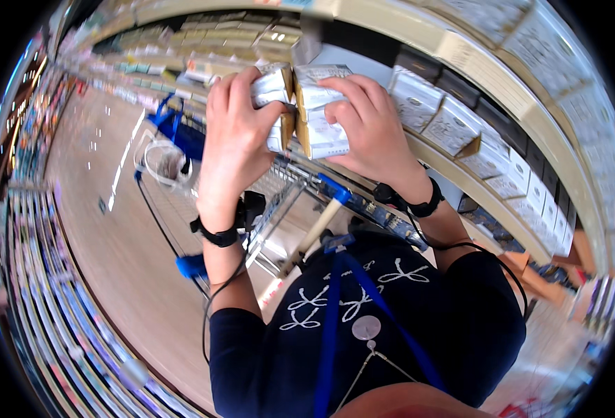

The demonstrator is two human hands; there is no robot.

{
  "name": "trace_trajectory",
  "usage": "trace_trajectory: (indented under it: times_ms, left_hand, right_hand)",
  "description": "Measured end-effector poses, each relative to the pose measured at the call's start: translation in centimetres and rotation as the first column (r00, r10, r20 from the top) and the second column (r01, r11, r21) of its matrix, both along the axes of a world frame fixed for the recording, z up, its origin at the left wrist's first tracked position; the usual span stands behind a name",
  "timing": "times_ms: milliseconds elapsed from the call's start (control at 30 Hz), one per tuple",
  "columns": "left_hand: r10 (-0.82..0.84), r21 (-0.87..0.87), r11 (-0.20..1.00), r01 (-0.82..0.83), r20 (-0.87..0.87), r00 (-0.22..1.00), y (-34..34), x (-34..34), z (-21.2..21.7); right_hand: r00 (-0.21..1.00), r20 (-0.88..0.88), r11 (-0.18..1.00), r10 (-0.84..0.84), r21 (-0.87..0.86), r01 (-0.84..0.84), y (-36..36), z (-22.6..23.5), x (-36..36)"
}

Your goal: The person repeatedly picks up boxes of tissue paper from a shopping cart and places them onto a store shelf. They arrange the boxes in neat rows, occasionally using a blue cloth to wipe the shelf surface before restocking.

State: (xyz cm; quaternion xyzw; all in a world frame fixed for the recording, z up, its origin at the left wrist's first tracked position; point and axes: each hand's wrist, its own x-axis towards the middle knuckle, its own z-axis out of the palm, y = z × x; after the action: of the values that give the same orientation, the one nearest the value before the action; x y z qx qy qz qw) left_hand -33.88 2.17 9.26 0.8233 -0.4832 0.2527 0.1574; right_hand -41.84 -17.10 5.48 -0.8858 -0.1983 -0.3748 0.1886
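Note:
Both arms reach forward over a shopping cart, each hand gripping small white-and-gold boxes. My left hand (236, 122) is closed around a stack of white boxes (271, 85) with gold-brown sides. My right hand (371, 118) is closed on a second stack of white boxes (318, 104), its thumb and fingers pressed on the near face. The two stacks stand side by side with a narrow gap between them. Black straps with small devices sit on both wrists. The far sides of the boxes are hidden.
Beneath my arms stands a metal shopping cart (335, 188) with blue handle parts. Blue bags (182, 132) and a white basket are at its left. Shelves of white boxes (454, 125) curve along the right; another long shelf (57, 279) lines the left beyond the aisle floor (105, 237).

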Motion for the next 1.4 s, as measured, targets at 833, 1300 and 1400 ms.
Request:
trace_trajectory:
  times_ms: [833, 1300, 1400]
  left_hand:
    - [0.439, 0.372, 0.883, -0.287, -0.87, 0.226, 28.5, 13.3, -42.7]
    - [0.33, 0.343, 0.932, -0.116, -0.936, -0.121, 24.3, 16.5, -69.1]
    - [0.284, 0.283, 0.944, -0.169, -0.959, -0.02, 23.1, 17.3, -70.1]
  right_hand:
    - [0.071, -0.956, 0.738, 0.285, 0.171, -0.653, 25.0, -38.8, 29.8]
    - [-0.432, -0.9, 0.866, -0.065, 0.165, -0.472, 25.1, -59.7, 32.7]
    - [-0.3, -0.951, 0.825, -0.078, 0.108, -0.555, 24.0, -62.1, 33.2]
